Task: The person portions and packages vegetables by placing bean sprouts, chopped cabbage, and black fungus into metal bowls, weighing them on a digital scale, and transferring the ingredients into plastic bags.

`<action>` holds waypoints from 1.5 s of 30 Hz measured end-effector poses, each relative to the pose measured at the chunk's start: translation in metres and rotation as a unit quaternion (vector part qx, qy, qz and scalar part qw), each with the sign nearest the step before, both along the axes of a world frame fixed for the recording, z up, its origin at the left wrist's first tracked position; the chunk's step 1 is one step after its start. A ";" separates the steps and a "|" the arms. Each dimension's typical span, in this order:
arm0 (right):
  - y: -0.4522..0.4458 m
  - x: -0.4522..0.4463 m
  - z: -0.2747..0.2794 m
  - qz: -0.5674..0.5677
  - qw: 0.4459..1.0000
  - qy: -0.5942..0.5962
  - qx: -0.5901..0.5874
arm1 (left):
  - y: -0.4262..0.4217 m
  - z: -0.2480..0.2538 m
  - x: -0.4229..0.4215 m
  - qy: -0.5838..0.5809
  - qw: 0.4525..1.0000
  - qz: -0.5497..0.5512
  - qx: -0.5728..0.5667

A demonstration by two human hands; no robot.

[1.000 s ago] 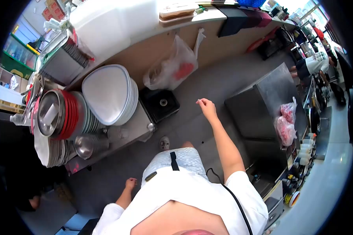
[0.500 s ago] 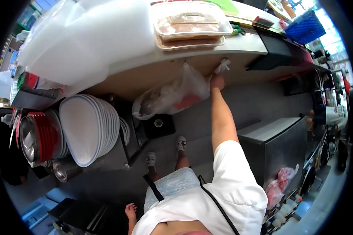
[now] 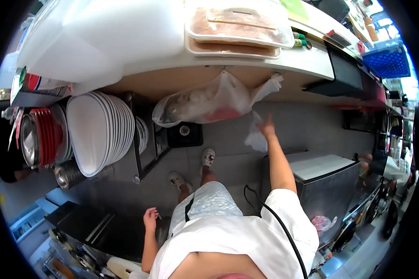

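Note:
My right hand point(image 3: 266, 128) is stretched out below the counter edge. A thin white plastic bag point(image 3: 256, 137) hangs from it, pinched on its left side. Just above, another white plastic bag point(image 3: 267, 87) dangles from the counter's underside. A large clear plastic bag point(image 3: 202, 104) with white and red contents is hung to the left of it. My left hand point(image 3: 150, 217) hangs low at my left side, fingers loosely bent and apart, with nothing clearly seen in it.
Covered food containers point(image 3: 237, 28) sit on the white counter point(image 3: 312, 60). Stacked white oval plates point(image 3: 91, 135) and red-rimmed dishes point(image 3: 44, 137) are on the left. A metal cabinet point(image 3: 321, 186) stands to the right, a black bin-like box point(image 3: 186, 137) on the floor ahead.
My right hand has come down and back from the bags under the counter, now with a thin plastic bag in it. The view has shifted; my left hand stays low.

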State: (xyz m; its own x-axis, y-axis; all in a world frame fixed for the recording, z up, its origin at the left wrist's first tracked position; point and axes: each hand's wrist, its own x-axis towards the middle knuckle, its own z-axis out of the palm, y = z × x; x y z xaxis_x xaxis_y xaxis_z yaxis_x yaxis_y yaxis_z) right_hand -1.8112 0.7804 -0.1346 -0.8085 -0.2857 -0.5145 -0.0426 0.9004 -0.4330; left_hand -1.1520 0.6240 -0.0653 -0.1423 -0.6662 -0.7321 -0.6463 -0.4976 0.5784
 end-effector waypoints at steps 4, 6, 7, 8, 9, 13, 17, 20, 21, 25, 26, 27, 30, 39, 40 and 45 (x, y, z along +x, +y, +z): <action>-0.098 -0.059 0.028 -0.050 0.978 0.178 -0.096 | 0.011 -0.001 -0.008 0.006 1.000 0.010 -0.002; -0.112 -0.074 0.014 -0.054 0.967 0.235 -0.085 | 0.021 0.004 -0.011 0.001 1.000 0.004 -0.012; -0.109 -0.076 0.006 -0.044 0.970 0.234 -0.056 | 0.027 0.009 -0.011 -0.003 1.000 0.001 -0.015; -0.111 -0.074 -0.001 -0.034 0.971 0.235 -0.028 | 0.033 0.009 -0.007 -0.011 1.000 0.002 -0.016; -0.114 -0.062 0.005 -0.027 0.972 0.234 -0.021 | 0.039 0.008 -0.005 -0.013 1.000 0.017 -0.014; -0.056 0.008 -0.046 0.026 0.978 0.201 0.053 | 0.065 0.011 0.012 -0.021 0.998 0.064 -0.009; 0.047 0.108 -0.122 0.407 0.840 -0.128 0.336 | 0.076 0.002 0.017 -0.016 0.998 0.056 -0.012; 0.039 0.206 -0.080 0.431 0.863 -0.146 0.221 | 0.064 0.007 0.002 0.047 0.996 0.064 -0.031; 0.021 0.235 -0.067 0.474 0.853 -0.138 0.169 | 0.058 0.016 -0.011 0.077 0.993 0.071 -0.047; -0.077 0.347 0.041 0.619 0.778 -0.072 -0.082 | 0.023 0.062 -0.063 0.137 0.990 -0.011 -0.021; -0.104 0.376 0.067 0.643 0.752 -0.062 -0.133 | 0.016 0.073 -0.066 0.168 0.985 0.017 -0.031; -0.126 0.403 0.087 0.667 0.720 -0.055 -0.185 | 0.009 0.083 -0.068 0.196 0.978 0.048 -0.044; -0.178 0.487 0.125 0.693 0.638 -0.047 -0.333 | -0.016 0.111 -0.030 0.184 0.959 0.098 -0.191; -0.267 0.747 0.273 0.754 0.507 -0.100 -0.406 | -0.054 0.183 0.262 0.046 0.823 0.405 -0.397; -0.277 0.775 0.293 0.747 0.499 -0.087 -0.430 | -0.054 0.187 0.290 -0.025 0.815 0.402 -0.416; -0.312 0.927 0.370 0.771 0.386 -0.075 -0.500 | -0.050 0.227 0.397 -0.173 0.758 0.390 -0.494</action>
State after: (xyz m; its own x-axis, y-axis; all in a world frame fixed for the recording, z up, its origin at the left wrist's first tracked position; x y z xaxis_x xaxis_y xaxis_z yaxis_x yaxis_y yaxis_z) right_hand -0.8845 0.4683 0.2357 0.7384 -0.4841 0.4694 -0.1011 -0.7677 -0.6327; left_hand -0.7552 0.5743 0.1616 0.6630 -0.6961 0.2753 -0.5766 -0.2403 0.7809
